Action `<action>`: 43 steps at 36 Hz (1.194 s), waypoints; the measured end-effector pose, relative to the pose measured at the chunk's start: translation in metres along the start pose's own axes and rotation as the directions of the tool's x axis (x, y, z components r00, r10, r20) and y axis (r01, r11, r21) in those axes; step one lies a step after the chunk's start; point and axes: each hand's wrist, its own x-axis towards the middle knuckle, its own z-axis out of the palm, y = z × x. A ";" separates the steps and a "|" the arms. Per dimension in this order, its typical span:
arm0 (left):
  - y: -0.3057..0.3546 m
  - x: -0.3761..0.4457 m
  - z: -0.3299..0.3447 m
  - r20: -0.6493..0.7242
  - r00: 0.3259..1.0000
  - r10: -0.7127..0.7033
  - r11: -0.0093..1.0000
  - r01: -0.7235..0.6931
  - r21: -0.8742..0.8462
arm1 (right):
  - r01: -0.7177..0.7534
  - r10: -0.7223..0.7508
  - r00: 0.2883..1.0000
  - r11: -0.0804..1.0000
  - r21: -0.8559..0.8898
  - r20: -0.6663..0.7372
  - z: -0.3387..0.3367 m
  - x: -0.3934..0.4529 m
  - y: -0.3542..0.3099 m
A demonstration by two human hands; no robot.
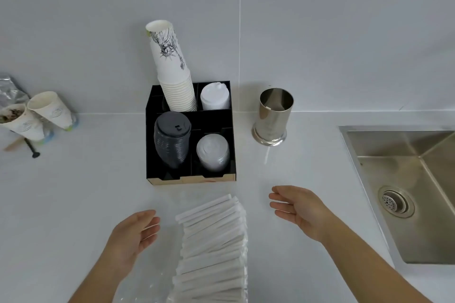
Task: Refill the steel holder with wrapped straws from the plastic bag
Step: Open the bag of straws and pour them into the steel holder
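A shiny steel holder (272,115) stands upright on the white counter near the back wall, right of the black organizer. One wrapped straw (266,156) lies loose just in front of its base. A pile of white wrapped straws (214,246) lies in a clear plastic bag (138,288) at the front centre. My left hand (134,235) hovers left of the pile, fingers apart, holding nothing. My right hand (296,209) hovers right of the pile, palm turned inward, also empty. Neither hand touches the straws.
A black organizer (189,177) holds stacked paper cups (172,74), black lids (172,138) and clear lids (213,152). A steel sink (406,179) is sunk into the counter at the right. Used paper cups (37,115) and a foil pouch (9,91) sit at the far left.
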 end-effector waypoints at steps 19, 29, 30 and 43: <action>-0.023 0.042 -0.072 -0.082 0.995 0.054 0.967 -0.031 0.255 | -0.165 0.141 0.982 0.966 -0.199 -0.130 0.063 -0.008 0.091; -0.029 0.064 -0.079 0.066 0.996 -0.065 0.926 0.036 0.377 | -0.158 0.044 0.944 0.930 -0.332 -0.326 0.093 0.001 0.106; -0.029 0.065 -0.078 0.083 0.994 -0.072 0.922 0.035 0.386 | -0.160 0.031 0.939 0.920 -0.359 -0.342 0.097 0.003 0.106; -0.033 0.064 -0.084 0.237 0.971 0.018 0.886 -0.126 0.447 | -0.112 -0.098 0.920 0.862 -0.494 -0.379 0.120 0.002 0.117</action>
